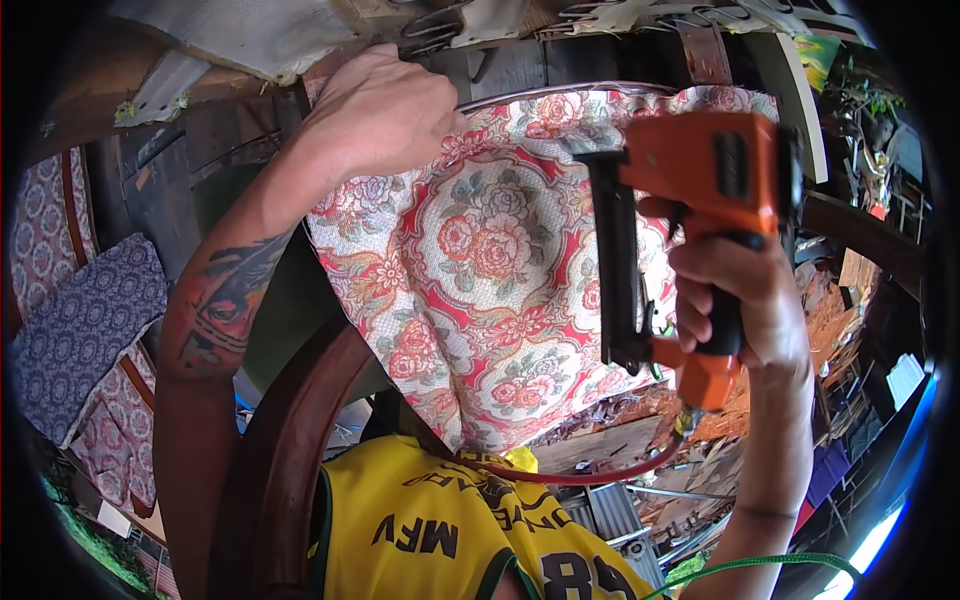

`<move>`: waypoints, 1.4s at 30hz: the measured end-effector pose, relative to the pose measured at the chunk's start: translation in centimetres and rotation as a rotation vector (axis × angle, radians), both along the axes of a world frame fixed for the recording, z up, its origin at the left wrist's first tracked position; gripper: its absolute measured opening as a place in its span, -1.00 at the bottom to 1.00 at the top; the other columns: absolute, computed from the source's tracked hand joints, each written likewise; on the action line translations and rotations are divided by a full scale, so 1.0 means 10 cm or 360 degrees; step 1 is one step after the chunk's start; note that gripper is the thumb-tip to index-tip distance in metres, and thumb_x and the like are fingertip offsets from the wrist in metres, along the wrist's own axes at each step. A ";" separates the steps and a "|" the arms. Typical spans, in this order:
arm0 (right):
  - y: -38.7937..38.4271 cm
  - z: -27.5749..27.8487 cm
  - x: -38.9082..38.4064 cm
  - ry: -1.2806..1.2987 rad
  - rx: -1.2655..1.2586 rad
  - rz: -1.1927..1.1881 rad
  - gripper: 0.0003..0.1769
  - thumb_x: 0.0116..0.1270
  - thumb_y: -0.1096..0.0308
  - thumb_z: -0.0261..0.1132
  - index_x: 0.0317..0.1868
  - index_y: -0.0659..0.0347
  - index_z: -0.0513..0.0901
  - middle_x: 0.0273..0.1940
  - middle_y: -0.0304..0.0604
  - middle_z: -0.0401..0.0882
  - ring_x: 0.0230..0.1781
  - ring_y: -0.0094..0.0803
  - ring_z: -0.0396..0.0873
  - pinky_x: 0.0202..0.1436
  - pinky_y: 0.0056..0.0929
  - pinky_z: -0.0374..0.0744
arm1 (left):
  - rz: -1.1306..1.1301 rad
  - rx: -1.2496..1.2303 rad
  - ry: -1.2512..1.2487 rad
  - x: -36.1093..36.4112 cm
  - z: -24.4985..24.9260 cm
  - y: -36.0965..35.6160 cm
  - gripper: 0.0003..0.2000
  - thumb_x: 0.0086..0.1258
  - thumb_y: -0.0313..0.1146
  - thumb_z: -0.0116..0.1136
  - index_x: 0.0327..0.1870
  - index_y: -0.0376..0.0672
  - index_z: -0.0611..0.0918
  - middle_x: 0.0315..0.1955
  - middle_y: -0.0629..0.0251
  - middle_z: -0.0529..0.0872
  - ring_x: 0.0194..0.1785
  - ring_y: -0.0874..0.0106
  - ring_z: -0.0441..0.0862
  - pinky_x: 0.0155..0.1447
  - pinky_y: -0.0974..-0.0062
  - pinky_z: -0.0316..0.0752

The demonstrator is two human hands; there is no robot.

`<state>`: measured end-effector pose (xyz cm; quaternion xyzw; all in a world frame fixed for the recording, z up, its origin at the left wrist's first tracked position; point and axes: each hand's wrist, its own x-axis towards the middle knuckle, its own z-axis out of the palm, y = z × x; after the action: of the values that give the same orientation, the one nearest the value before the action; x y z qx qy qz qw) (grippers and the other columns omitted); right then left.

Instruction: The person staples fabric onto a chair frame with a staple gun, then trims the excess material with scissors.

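Observation:
A red and cream floral fabric [500,240] is spread over a wooden chair frame [300,440], its top edge lying along the frame's far rail. My left hand [385,110] is closed at the fabric's upper left edge, knuckles up; its fingertips are hidden, so I cannot see how much cloth is in them. My right hand [740,290] is wrapped round the black grip of an orange pneumatic staple gun [700,170], held above the fabric's right side. The gun's black magazine points to the left side, apart from the far rail. A red air hose [600,475] runs from its base.
Upholstered pieces in blue and red patterns [90,330] stand at the left. Torn old padding with exposed springs [480,30] lies along the top. A green cord [770,562] crosses the lower right, and scrap wood [850,270] litters the ground at right.

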<state>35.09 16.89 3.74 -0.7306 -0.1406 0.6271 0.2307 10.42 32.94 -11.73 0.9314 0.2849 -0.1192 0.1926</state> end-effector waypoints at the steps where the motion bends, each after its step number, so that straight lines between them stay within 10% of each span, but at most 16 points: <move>1: -0.12 0.02 0.03 -0.0007 0.0006 -0.0061 -0.60 0.27 0.44 0.36 0.12 0.38 0.69 -0.60 -0.28 0.43 -0.71 -0.52 0.44 -0.60 -0.47 0.45 | 0.0025 0.0018 -0.0055 0.00 -0.03 0.00 -0.68 0.52 -0.10 0.20 -0.29 -0.15 0.82 -0.50 -0.04 0.72 -0.20 0.01 0.73 0.12 0.16 0.43; 10: -0.71 -0.18 0.05 -0.0183 -0.0134 -0.0041 -0.94 0.29 0.52 0.35 -0.30 0.29 0.61 -0.59 -0.22 0.47 -0.68 -0.44 0.48 -0.57 -0.40 0.48 | 0.0043 -0.0011 -0.0038 0.00 0.03 -0.01 -0.62 0.36 0.00 0.35 -0.28 -0.21 0.80 -0.54 -0.06 0.70 -0.23 -0.03 0.71 0.17 0.17 0.43; 20: -0.97 -0.39 0.11 -0.0131 -0.0036 -0.0025 -0.94 0.35 0.48 0.37 -0.26 0.26 0.65 -0.54 -0.24 0.57 -0.62 -0.48 0.51 -0.48 -0.43 0.49 | -0.0198 -0.0179 0.0142 -0.01 0.12 0.08 -0.66 0.41 -0.10 0.25 0.04 -0.13 0.79 -0.29 -0.02 0.79 -0.13 0.01 0.73 0.27 0.13 0.42; 28: -0.93 -0.36 0.12 -0.0136 -0.0088 0.0044 -0.75 0.32 0.47 0.51 -0.04 0.29 0.69 -0.48 -0.32 0.61 -0.55 -0.59 0.56 -0.48 -0.46 0.54 | 0.0361 -0.0298 0.0147 0.40 -0.03 -0.06 -0.58 0.56 -0.04 0.17 0.27 -0.06 0.73 0.04 -0.07 0.81 0.20 -0.07 0.71 0.33 0.02 0.53; 42: -0.53 -0.13 0.11 -0.0148 0.0020 0.0017 -0.87 0.34 0.45 0.37 -0.16 0.32 0.65 -0.58 -0.25 0.47 -0.67 -0.46 0.48 -0.56 -0.41 0.50 | 0.0297 -0.0871 0.0000 0.42 -0.30 0.20 -0.62 0.47 -0.19 0.37 0.25 -0.06 0.75 -0.13 -0.01 0.85 -0.13 0.31 0.78 0.11 0.28 0.59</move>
<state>36.19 11.55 2.48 -0.7567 -0.1590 0.5928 0.2253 14.57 34.98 -14.68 0.8145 0.3267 -0.1735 0.4469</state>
